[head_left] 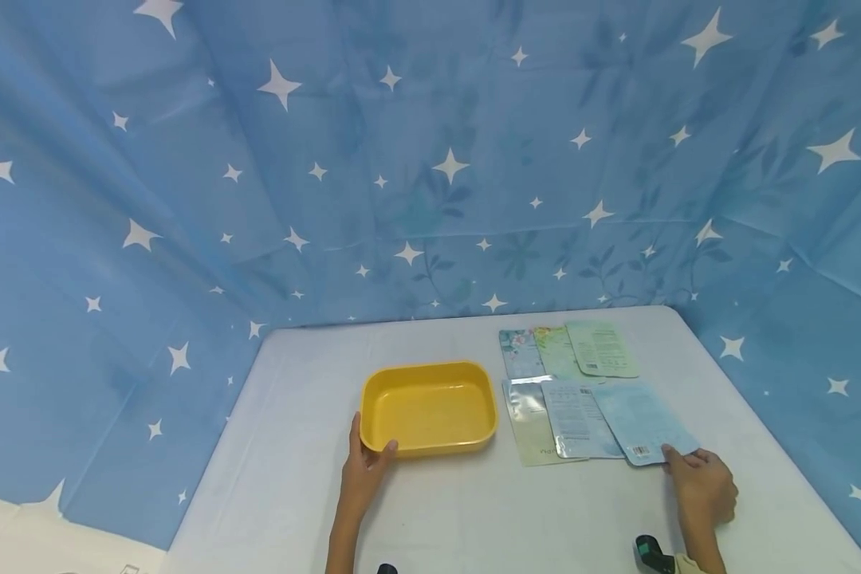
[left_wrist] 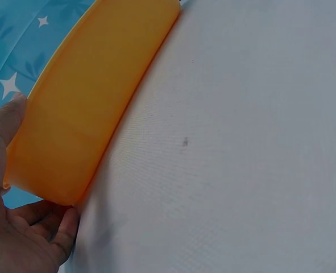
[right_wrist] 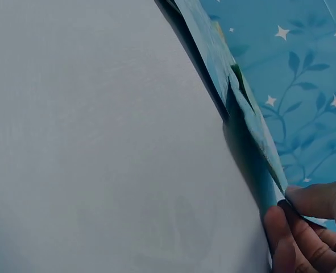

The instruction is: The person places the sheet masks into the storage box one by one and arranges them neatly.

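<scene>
My left hand (head_left: 363, 477) grips the front left corner of a yellow plastic basin (head_left: 430, 416). In the left wrist view the thumb lies at the rim and the other fingers curl at the lower edge of the basin (left_wrist: 82, 96). On the right, my right hand (head_left: 705, 485) pinches the near right corner of a light blue flat packet (head_left: 644, 418) printed with small text and a barcode. The right wrist view shows that corner between thumb and fingers, with the packet's edge (right_wrist: 253, 122) raised off the table.
Overlapping the blue packet is a white-blue packet (head_left: 581, 418), beside a silver-and-beige one (head_left: 531, 426). Behind them lie a floral packet (head_left: 520, 353), a yellow-green one (head_left: 556, 359) and a pale green one (head_left: 603, 348). Blue starry cloth (head_left: 430, 199) hangs behind the white table (head_left: 301, 399).
</scene>
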### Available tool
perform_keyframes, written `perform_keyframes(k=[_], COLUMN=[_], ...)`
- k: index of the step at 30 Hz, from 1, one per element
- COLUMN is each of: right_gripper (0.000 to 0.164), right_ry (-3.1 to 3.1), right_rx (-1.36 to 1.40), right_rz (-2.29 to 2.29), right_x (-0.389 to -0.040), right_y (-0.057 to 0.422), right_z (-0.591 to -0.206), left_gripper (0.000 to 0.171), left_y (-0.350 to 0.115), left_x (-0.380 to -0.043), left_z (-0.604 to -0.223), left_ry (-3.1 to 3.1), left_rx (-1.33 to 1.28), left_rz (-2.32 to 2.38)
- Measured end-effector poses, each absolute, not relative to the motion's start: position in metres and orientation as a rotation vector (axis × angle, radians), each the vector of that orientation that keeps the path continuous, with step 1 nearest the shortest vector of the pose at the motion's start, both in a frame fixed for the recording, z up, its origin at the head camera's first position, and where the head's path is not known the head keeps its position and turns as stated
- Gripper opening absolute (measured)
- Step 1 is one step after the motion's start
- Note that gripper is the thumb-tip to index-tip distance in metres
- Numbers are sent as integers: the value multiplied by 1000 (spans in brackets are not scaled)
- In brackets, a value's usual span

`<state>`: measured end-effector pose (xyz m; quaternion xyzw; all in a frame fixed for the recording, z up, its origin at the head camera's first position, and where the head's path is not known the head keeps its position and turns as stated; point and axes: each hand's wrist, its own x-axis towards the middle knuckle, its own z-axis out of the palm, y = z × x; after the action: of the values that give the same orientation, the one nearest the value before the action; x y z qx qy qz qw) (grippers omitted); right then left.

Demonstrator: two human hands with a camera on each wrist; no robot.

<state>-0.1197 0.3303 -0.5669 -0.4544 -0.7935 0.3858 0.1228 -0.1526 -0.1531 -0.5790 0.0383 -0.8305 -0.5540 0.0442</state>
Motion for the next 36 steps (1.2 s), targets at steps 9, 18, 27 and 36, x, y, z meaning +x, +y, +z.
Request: perform_keyframes(k=[9,18,27,36], right_gripper=[47,61,62,55], right_ry=[-2220,-2103,-2195,-2127], right_rx=[-1268,-1170,-1208,-1164], right_rz=[1238,1472,1387,1434], right_x=[-116,-110,-111,-110], right_y=[335,332,329,328], right_z=[-570,-568,-567,-562], left_gripper=[92,90,90,91], left_y=[-153,-152,-154,-153], left_x=[-152,-152,-152,-152], left_z=[-579,-579,-578,-579], left_ry=[-2538,-2531,-2530,-2511], left_rx=[137,132,126,111], left_rz=[-1716,-1707,-1674,-1713])
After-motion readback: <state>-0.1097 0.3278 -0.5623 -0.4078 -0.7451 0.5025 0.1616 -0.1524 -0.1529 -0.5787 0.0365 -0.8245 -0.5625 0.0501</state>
